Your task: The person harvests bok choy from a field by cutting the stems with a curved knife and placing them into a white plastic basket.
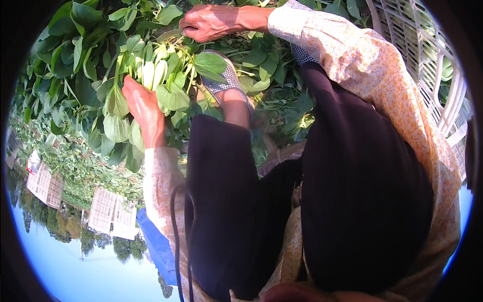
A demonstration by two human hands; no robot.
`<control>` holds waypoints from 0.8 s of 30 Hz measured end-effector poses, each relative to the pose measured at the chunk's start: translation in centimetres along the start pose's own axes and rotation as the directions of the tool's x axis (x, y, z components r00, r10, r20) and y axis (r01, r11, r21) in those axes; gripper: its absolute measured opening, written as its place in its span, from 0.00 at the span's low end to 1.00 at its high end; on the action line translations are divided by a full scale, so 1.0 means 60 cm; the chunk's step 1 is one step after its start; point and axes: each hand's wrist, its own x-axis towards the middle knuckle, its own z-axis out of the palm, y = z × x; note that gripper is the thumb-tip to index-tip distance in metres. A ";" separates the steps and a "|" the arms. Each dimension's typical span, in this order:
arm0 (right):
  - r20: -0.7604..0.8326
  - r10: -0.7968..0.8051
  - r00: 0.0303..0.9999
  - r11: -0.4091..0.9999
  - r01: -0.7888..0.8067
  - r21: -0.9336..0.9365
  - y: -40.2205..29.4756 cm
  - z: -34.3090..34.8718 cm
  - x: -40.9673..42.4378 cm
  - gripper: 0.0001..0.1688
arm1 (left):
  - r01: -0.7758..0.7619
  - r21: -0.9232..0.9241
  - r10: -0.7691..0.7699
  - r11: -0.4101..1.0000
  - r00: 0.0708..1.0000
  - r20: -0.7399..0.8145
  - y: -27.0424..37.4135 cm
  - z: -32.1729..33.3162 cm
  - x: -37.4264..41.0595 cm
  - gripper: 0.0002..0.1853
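My left hand (142, 105) is at the leafy green plants, against a bunch of leafy greens (154, 73) with pale stalks; its fingers are partly hidden among the leaves. Above and to the right, my right hand (207, 23) is closed on a flat, thin tool (169, 34), perhaps a knife blade, that points left above the pale stalks. Large round leaves (173, 97) spread below the bunch, beside my left wrist.
Dense leafy plants (75, 56) grow at the left. My checked shoe (224, 77) stands right beside the bunch. A pale plastic crate (415, 45) is at the upper right. More crates (102, 209) stand at the lower left, near a blue object (156, 245).
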 end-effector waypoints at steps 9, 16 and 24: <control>0.095 -0.212 0.973 0.969 0.196 0.149 0.015 -0.008 0.012 0.09 | 0.113 0.230 -0.155 0.967 0.972 0.176 -0.011 -0.043 0.066 0.39; 0.120 -0.066 0.991 0.997 0.070 -0.025 0.007 -0.022 -0.002 0.11 | 0.168 0.141 -0.198 0.976 0.950 0.241 0.000 -0.053 0.065 0.35; 0.381 0.063 0.923 0.791 -0.279 0.544 0.005 -0.033 -0.028 0.15 | 0.268 0.027 -0.264 0.963 0.924 0.277 0.012 -0.038 0.055 0.42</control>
